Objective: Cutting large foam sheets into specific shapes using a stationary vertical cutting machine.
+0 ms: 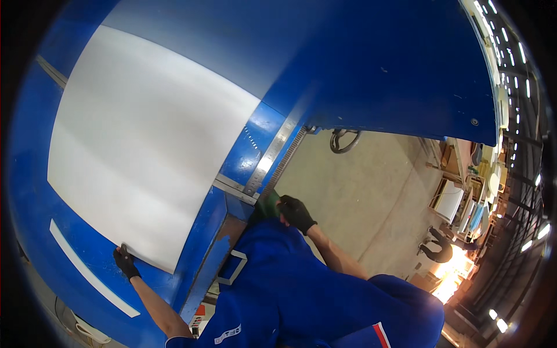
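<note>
A large white sheet [145, 127] lies on the blue bed of a big machine [156, 277]. My left hand [125, 261], in a dark glove, is at the sheet's near edge, its fingers closed on that edge. My right hand [297, 214], also dark-gloved, is beside the machine's near corner, close to my body. Its fingers are curled, and whatever is inside them is hidden; a blurred green patch [268, 206] shows just left of it. A metal ruler [272, 152] runs along the bed to the right of the sheet.
A narrow white strip [90, 269] lies on the bed at the left. The machine's blue upper body [394, 64] overhangs the far side, with a dark handwheel [344, 140] beneath. A metal handle [233, 268] juts out near my waist. Another person [440, 246] bends near shelves at right.
</note>
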### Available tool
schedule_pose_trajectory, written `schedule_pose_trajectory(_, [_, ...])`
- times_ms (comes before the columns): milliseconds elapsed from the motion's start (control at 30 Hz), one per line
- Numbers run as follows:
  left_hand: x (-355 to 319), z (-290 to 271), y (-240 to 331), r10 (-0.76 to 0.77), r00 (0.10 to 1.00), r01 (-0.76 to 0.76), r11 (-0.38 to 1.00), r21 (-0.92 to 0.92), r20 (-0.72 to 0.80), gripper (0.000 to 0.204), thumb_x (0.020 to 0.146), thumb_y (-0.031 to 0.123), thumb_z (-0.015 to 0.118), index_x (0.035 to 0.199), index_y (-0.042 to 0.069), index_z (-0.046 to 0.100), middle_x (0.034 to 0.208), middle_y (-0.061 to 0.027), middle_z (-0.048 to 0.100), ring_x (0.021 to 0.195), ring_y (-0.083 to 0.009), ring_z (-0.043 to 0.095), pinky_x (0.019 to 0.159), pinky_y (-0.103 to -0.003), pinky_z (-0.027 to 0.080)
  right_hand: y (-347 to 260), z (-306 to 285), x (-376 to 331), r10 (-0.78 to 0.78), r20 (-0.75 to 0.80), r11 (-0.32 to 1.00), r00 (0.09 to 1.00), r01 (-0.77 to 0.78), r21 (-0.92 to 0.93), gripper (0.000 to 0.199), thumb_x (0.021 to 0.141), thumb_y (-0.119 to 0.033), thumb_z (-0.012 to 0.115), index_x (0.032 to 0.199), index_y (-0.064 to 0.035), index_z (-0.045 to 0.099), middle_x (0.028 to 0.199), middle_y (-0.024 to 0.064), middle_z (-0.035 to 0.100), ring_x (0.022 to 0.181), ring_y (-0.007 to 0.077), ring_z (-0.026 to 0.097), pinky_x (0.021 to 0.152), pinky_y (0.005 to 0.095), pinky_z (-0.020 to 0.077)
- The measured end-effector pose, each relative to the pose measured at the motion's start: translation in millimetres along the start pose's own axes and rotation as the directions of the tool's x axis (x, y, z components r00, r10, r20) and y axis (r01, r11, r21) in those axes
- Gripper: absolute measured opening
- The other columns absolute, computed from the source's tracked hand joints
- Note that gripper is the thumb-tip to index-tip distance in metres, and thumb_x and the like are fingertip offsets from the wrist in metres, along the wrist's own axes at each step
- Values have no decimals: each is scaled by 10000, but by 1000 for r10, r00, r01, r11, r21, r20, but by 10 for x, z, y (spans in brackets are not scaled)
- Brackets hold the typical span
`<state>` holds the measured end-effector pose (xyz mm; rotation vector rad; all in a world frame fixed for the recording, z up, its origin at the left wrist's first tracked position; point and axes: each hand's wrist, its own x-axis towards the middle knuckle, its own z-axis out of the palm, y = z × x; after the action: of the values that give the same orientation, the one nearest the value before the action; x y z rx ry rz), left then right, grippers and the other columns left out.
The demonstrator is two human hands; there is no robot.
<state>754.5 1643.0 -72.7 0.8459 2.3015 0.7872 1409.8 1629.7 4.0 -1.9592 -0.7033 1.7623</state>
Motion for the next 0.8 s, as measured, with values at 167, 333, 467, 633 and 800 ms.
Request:
schedule_pose_trajectory(167, [-103, 75, 291, -28, 999, 29, 997, -74, 21, 177, 827, 212, 619, 814, 95, 487, 675, 44, 439, 576, -55, 380, 479, -214, 320, 404, -316, 286, -512, -344, 850, 787, 406, -335, 192, 871, -251, 511, 821, -70, 551, 580, 43, 550, 453, 92, 506, 395, 233, 386])
schedule_pose_trajectory(333, [-156, 69, 189, 21, 1000, -21, 999, -30, -10, 281, 802, 171, 644, 1009, 44, 502, 842, -6, 511, 701, -93, 443, 585, -228, 380, -754, -1427, 418, -353, -902, 915, 249, -108, -389, 607, 824, -512, 511, 1127, -6, 367, 611, 142, 554, 594, 323, 577, 533, 399, 431])
schedule_pose_trajectory(467, [-82, 47, 146, -4, 997, 17, 987, -158, 82, 523, 807, 124, 633, 1266, 22, 403, 1120, -58, 520, 924, -136, 483, 759, -256, 414, -388, -1939, 1095, -479, -830, 827, 287, -169, -536, 279, 885, -298, 466, 968, -32, 451, 705, 167, 546, 606, 341, 582, 468, 426, 441])
schedule_pose_trajectory(633, [-241, 144, 353, 55, 997, -51, 997, -57, 62, 542, 815, 115, 625, 1291, 28, 380, 1119, -45, 499, 906, -152, 445, 773, -262, 400, -561, -1869, 1072, -532, -813, 782, 235, -231, -579, 141, 876, -184, 440, 899, -46, 454, 725, 238, 545, 551, 394, 561, 427, 461, 428])
schedule_pose_trajectory(800, [-246, 114, 370, -16, 996, 26, 992, -121, 86, 533, 820, 105, 618, 1296, 53, 385, 988, -20, 489, 813, -112, 421, 689, -236, 394, -574, -1832, 1034, -509, -838, 806, 197, -231, -545, 280, 894, -311, 422, 946, -39, 382, 561, 232, 556, 510, 407, 555, 413, 468, 421])
